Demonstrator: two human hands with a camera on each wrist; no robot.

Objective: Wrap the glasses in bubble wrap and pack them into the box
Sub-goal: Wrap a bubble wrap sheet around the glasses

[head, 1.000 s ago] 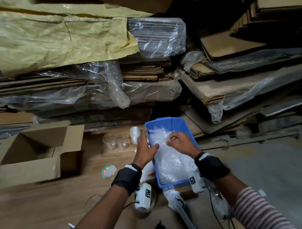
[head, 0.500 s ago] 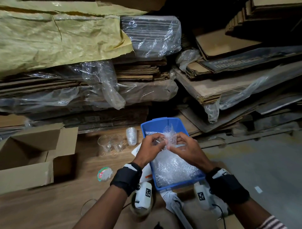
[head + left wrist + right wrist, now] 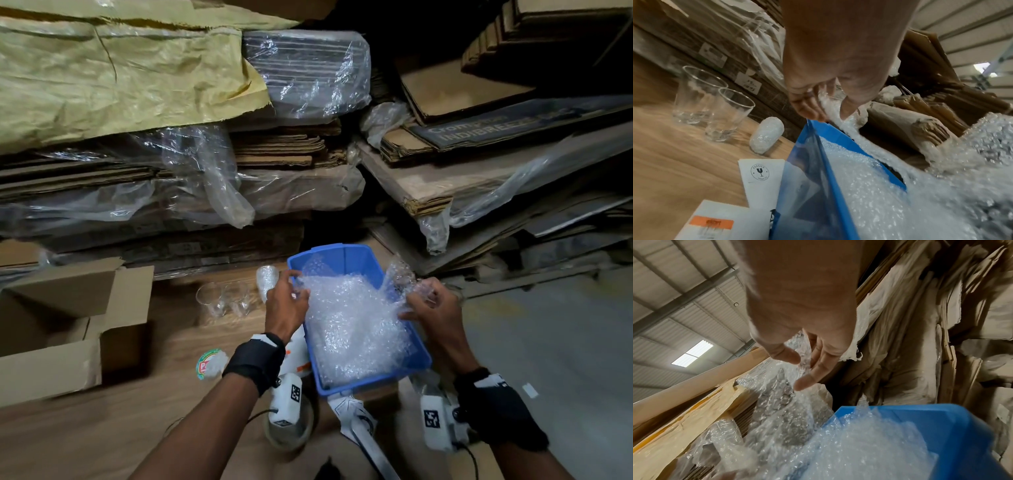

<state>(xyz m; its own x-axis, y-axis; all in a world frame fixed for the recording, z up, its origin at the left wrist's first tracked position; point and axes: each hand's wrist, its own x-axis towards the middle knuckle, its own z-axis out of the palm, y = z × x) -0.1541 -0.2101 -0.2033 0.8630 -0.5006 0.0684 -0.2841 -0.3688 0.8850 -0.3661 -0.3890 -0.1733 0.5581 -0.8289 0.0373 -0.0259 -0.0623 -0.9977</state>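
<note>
A blue bin (image 3: 346, 255) on the wooden table holds a heap of bubble wrap (image 3: 352, 329). My left hand (image 3: 291, 294) pinches one edge of a bubble wrap sheet (image 3: 830, 104) over the bin's left rim. My right hand (image 3: 423, 298) pinches the other edge (image 3: 803, 358) over the right rim, and the sheet is stretched between them. Two bare glasses (image 3: 224, 299) stand left of the bin, also seen as clear tumblers (image 3: 715, 105). A glass wrapped in bubble wrap (image 3: 267, 279) lies beside them (image 3: 766, 134). The open cardboard box (image 3: 58, 329) sits at the far left.
Stacks of flattened cardboard under plastic film (image 3: 205, 178) rise behind the table. White fragile labels (image 3: 761, 175) lie by the bin's left side. A tape roll (image 3: 289, 435) and a small round sticker (image 3: 209, 365) lie on the table near my left forearm.
My hands met at the middle of the bin half a second ago; they have since drawn apart to its two rims, pulling a sheet of bubble wrap up and wide.
</note>
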